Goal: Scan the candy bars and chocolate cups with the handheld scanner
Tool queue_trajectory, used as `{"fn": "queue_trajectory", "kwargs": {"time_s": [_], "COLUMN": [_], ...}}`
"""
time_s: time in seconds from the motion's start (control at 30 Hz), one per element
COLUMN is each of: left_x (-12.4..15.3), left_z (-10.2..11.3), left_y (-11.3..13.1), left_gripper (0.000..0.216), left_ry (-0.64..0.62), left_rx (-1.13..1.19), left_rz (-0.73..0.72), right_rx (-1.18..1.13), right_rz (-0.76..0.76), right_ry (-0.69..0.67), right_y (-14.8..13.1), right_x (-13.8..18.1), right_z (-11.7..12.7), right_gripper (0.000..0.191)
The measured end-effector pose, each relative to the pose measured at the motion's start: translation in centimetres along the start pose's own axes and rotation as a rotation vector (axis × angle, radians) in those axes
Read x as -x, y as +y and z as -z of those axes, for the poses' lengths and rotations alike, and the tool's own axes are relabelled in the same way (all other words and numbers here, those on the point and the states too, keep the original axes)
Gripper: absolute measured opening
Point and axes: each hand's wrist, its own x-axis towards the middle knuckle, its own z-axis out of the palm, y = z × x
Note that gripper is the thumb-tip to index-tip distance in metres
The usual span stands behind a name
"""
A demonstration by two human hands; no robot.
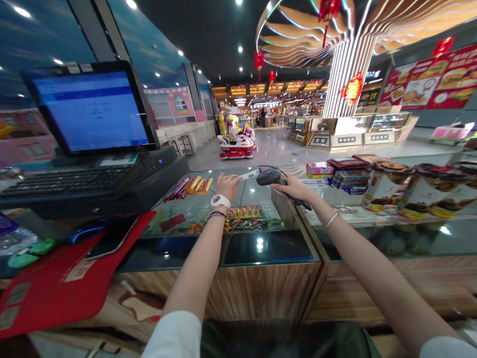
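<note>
Out over the glass counter, my left hand (228,186) pinches a slim whitish packet (249,175) by its near end. Its kind is too small to make out. My right hand (292,189) is wrapped round the handle of a dark barcode scanner (269,176). The scanner's head points left, close to the packet's far end. A thin cable loops behind the scanner. Left of my left hand, snack bars (190,187) in purple and yellow wrappers lie on the glass. Batteries (244,213) in packs show under the glass below my wrists.
A till screen (93,112) and keyboard (70,180) stand at left. A phone (114,236) and a mouse (87,231) lie by a red mat (80,288). Stacked boxes (350,179) and tall cups (387,184) line the right counter. A ride-on toy (237,141) stands beyond.
</note>
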Motion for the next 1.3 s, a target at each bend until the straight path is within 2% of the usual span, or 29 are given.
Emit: {"fn": "queue_trajectory", "kwargs": {"time_s": [0.23, 0.47, 0.83, 1.3], "left_x": [0.2, 0.0, 0.0, 0.0], "left_z": [0.3, 0.9, 0.8, 0.8], "left_y": [0.2, 0.9, 0.8, 0.8], "left_gripper": [0.035, 0.037, 0.035, 0.035], "left_ry": [-0.052, -0.126, -0.119, -0.113], "left_rx": [-0.014, -0.042, -0.037, -0.042], "left_rz": [0.013, 0.06, 0.053, 0.043], "right_rx": [0.019, 0.091, 0.07, 0.049], "right_rz": [0.042, 0.012, 0.01, 0.042], "right_ry": [0.043, 0.042, 0.039, 0.053], "right_y": [-0.8, -1.6, -1.9, -1.1], "right_x": [0.4, 0.8, 1.0, 0.5], "right_z": [-0.4, -0.4, -0.3, -0.5], "right_gripper": [0.043, 0.035, 0.042, 0.036]}}
